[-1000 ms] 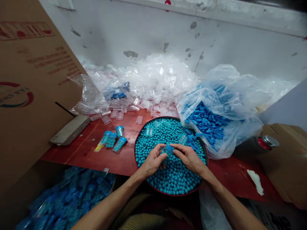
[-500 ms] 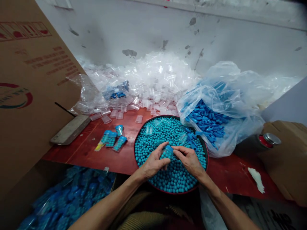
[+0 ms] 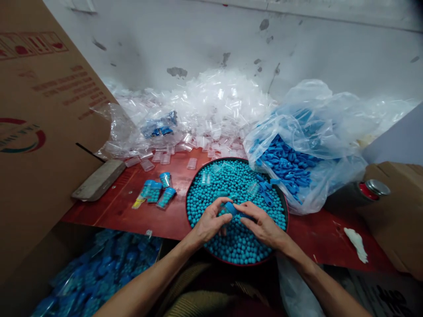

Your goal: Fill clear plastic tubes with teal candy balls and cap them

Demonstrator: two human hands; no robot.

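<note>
Over a round tray (image 3: 187,212) of turquoise beads (image 3: 244,244), my left hand (image 3: 211,220) is closed round a small clear plastic cup, mostly hidden by the fingers. Stretched blue rubber, which looks like a balloon (image 3: 231,208), covers the cup's end. The thumb and fingers of my right hand (image 3: 261,222) pinch this balloon at the side of the cup. A few loose clear cups (image 3: 205,178) and several blue balloons (image 3: 265,193) lie on the beads. Left of the tray stand or lean several bead-filled cups with blue tops (image 3: 166,198).
Clear cups (image 3: 218,114) are heaped along the wall. An open plastic bag (image 3: 317,149) of blue balloons overlaps the tray's right rim. A cardboard box (image 3: 42,110), a grey block (image 3: 99,180) and a dark flask (image 3: 376,188) flank the red table (image 3: 125,218). Below left is a box of filled cups (image 3: 109,268).
My right fingers have shifted and now hold more of the blue rubber beside the cup. The cup has tilted, its blue end turning towards my right hand.
</note>
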